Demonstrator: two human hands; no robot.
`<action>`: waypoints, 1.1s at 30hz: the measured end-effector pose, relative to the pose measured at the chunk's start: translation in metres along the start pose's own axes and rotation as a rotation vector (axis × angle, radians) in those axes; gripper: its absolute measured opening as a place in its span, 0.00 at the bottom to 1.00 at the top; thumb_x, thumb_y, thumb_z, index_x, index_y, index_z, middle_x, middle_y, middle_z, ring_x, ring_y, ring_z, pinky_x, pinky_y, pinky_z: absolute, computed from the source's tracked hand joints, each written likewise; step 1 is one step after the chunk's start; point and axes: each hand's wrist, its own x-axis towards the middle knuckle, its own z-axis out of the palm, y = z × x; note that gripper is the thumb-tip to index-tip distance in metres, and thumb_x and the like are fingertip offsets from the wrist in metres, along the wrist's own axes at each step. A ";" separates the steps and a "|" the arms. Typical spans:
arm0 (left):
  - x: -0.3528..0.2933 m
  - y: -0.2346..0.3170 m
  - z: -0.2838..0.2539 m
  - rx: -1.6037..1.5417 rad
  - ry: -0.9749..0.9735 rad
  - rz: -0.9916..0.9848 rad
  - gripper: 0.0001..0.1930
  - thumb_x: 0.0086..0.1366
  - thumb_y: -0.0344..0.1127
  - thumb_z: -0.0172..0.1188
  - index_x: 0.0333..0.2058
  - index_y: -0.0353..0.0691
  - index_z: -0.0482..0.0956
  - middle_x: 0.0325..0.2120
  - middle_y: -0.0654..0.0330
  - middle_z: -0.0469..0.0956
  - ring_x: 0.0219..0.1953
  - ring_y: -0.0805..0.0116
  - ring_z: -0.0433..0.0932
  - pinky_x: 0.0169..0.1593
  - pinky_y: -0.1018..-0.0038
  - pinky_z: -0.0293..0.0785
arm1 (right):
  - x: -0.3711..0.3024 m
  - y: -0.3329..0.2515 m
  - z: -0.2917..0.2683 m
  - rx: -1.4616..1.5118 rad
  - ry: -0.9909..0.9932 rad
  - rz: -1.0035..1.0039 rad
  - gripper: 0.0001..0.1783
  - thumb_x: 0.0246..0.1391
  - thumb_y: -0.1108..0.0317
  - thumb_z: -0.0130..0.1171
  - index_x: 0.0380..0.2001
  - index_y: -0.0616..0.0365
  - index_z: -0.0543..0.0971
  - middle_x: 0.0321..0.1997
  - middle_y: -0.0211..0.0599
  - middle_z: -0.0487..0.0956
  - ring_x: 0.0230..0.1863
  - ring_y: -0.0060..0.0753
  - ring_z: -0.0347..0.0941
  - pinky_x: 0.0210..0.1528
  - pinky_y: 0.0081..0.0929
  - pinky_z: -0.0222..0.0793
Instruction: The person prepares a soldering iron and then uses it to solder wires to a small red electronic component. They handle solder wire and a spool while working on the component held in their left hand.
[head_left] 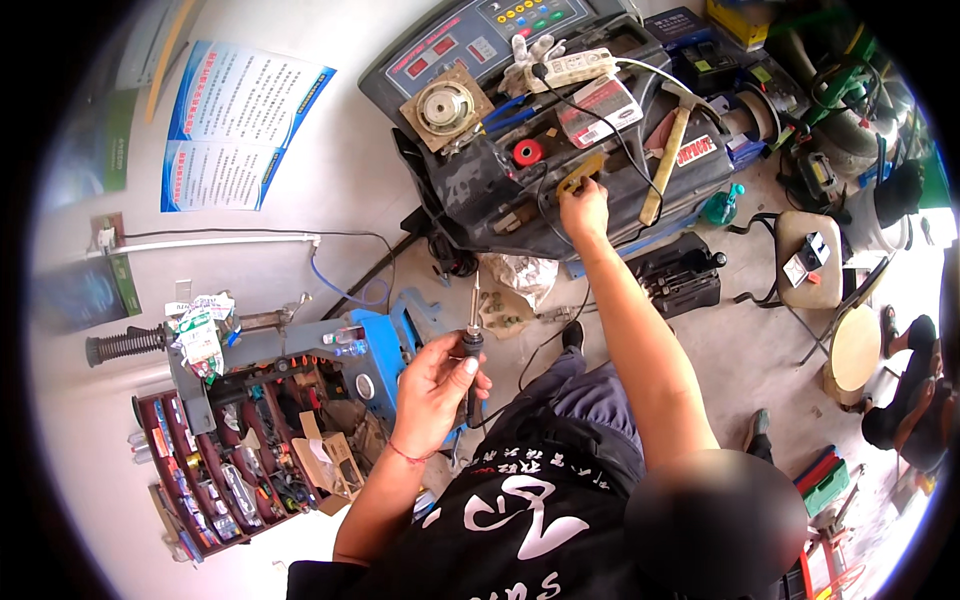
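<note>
My left hand (433,390) is closed around the black handle of a soldering iron (474,343), whose metal tip points up and away from me. A black cord trails from the handle's lower end. My right hand (584,212) reaches to the top of a dark machine (490,185) with a control panel. Its fingers are closed at a flat yellow piece (582,173), and the fingertips are partly hidden. Close by are a red roll (527,152), a red and white box (603,112) and a hammer (664,160) with a yellowish handle.
A white power strip (570,70) and a square-mounted speaker (443,108) sit on the machine. A crumpled white bag (524,281) and a black tool case (680,273) lie below it. Left stand a blue machine (372,365) and a parts rack (190,480); a chair (808,260) is right.
</note>
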 end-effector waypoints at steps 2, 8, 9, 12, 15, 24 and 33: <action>0.004 0.000 -0.001 -0.045 0.023 -0.012 0.20 0.71 0.34 0.62 0.57 0.31 0.71 0.42 0.54 0.79 0.36 0.65 0.81 0.38 0.71 0.79 | -0.019 -0.019 -0.014 -0.085 -0.004 -0.044 0.23 0.53 0.64 0.60 0.52 0.63 0.80 0.50 0.54 0.81 0.55 0.56 0.77 0.58 0.40 0.72; 0.072 -0.036 0.019 -0.016 0.067 0.028 0.18 0.68 0.26 0.63 0.55 0.32 0.74 0.46 0.58 0.80 0.46 0.70 0.79 0.52 0.74 0.74 | -0.121 -0.036 -0.103 0.589 -0.976 0.234 0.22 0.67 0.57 0.60 0.52 0.66 0.78 0.44 0.36 0.84 0.46 0.27 0.78 0.50 0.27 0.73; 0.090 -0.042 0.033 -0.025 0.056 0.020 0.18 0.68 0.25 0.63 0.55 0.31 0.74 0.46 0.58 0.80 0.47 0.70 0.78 0.53 0.74 0.74 | -0.132 -0.024 -0.113 0.719 -0.973 0.249 0.24 0.67 0.58 0.60 0.56 0.66 0.76 0.48 0.38 0.83 0.50 0.29 0.77 0.53 0.29 0.73; 0.121 -0.061 0.064 -0.051 -0.109 -0.072 0.17 0.70 0.27 0.62 0.56 0.32 0.74 0.45 0.59 0.79 0.45 0.72 0.78 0.49 0.75 0.77 | -0.160 -0.008 -0.130 0.811 -0.812 0.309 0.23 0.64 0.68 0.64 0.58 0.66 0.72 0.49 0.35 0.80 0.51 0.24 0.75 0.53 0.26 0.73; 0.147 -0.083 0.085 0.176 -0.271 -0.021 0.18 0.69 0.27 0.64 0.56 0.34 0.75 0.40 0.62 0.76 0.38 0.78 0.76 0.42 0.79 0.76 | -0.150 0.014 -0.150 0.624 -0.617 0.404 0.19 0.64 0.74 0.63 0.55 0.66 0.73 0.48 0.36 0.80 0.49 0.25 0.76 0.54 0.27 0.72; 0.314 -0.015 0.005 1.125 0.237 0.686 0.13 0.66 0.31 0.65 0.46 0.30 0.80 0.49 0.54 0.76 0.53 0.62 0.75 0.59 0.69 0.69 | -0.142 0.093 -0.174 0.665 -0.417 0.533 0.16 0.61 0.77 0.63 0.51 0.65 0.73 0.42 0.37 0.79 0.44 0.30 0.76 0.50 0.29 0.72; 0.426 0.049 0.002 1.450 -0.500 0.418 0.15 0.68 0.40 0.64 0.49 0.39 0.83 0.56 0.52 0.76 0.60 0.57 0.74 0.63 0.65 0.68 | -0.139 0.124 -0.164 0.689 -0.427 0.559 0.18 0.61 0.77 0.64 0.53 0.64 0.73 0.42 0.39 0.79 0.44 0.32 0.76 0.50 0.32 0.74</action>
